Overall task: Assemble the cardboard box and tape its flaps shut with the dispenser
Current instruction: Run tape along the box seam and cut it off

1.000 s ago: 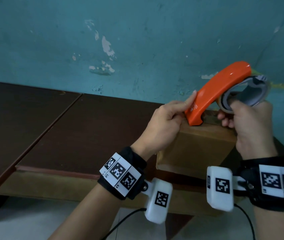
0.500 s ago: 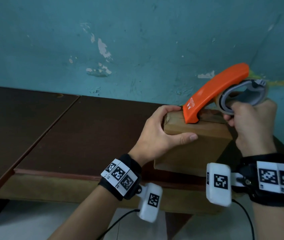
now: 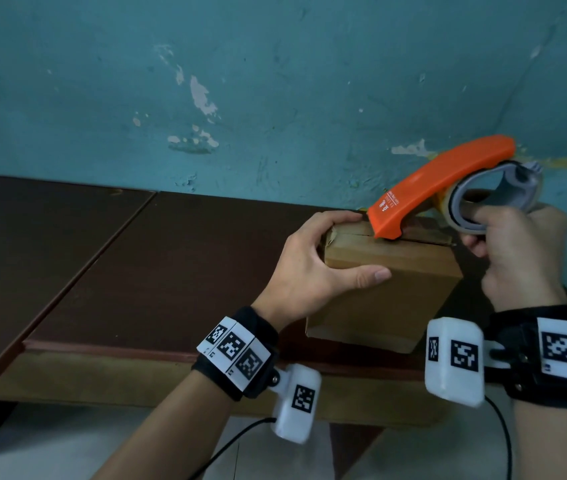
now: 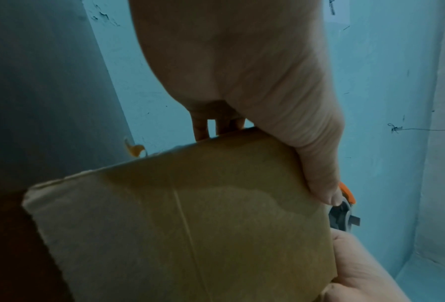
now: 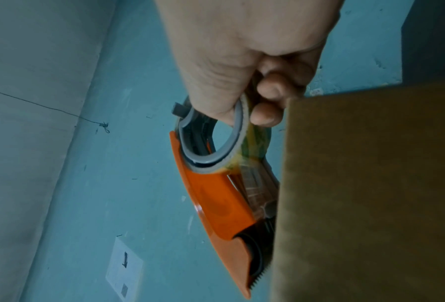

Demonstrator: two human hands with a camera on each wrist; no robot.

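Note:
A small brown cardboard box (image 3: 389, 292) stands on the dark table (image 3: 171, 271) near the wall, its top flaps folded down with a seam between them. My left hand (image 3: 313, 268) grips the box's left top corner, thumb along the near face (image 4: 185, 224), fingers over the top. My right hand (image 3: 521, 258) holds the orange tape dispenser (image 3: 434, 185) by its grey roll ring. The dispenser's nose rests on the top seam near the box's middle. In the right wrist view the dispenser (image 5: 216, 204) lies against the box (image 5: 371, 183), clear tape running from the roll.
A teal wall (image 3: 275, 98) with flaked paint rises right behind the box. The table continues far to the left, with a joint between two boards. Its front edge (image 3: 136, 351) lies close to my wrists, and pale floor shows below.
My left hand has left the dispenser's nose and taken hold of the box's left corner. The dispenser has tilted lower, its nose now down on the seam.

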